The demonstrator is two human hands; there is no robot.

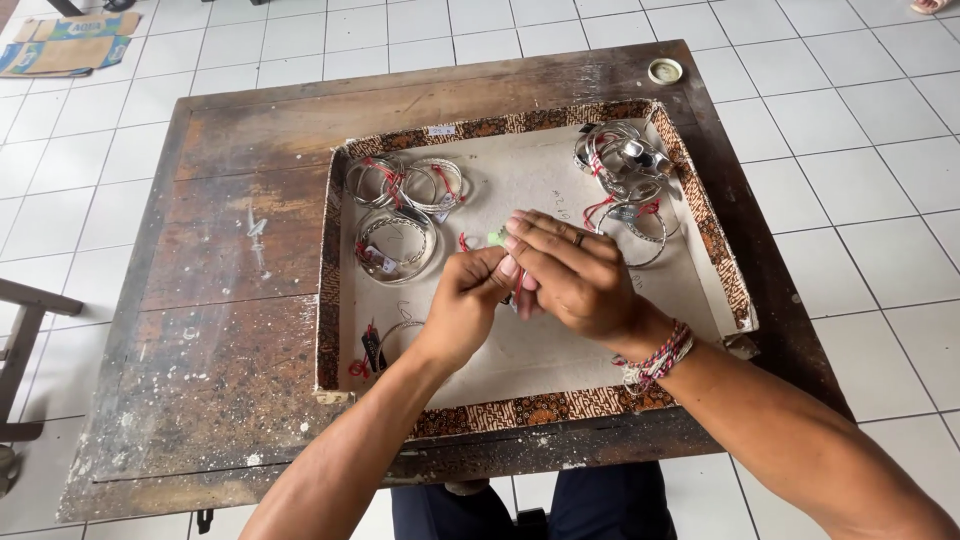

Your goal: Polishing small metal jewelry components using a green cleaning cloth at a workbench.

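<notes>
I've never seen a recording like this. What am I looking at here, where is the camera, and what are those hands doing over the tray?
There is no machine here: a person works with two bare hands, and the one picture comes from a camera worn on their head, looking down. Below is a worn wooden table on a white tiled floor. On it sits a shallow tray with a patterned brown border. Inside lie bundles of silver bangles with red ties: one group at the upper left, one below it, another at the upper right. The left hand and right hand meet over the tray's middle, pinching something small together; a bit of pale green shows, but what it is cannot be told. The right wrist wears braided bracelets.
</notes>
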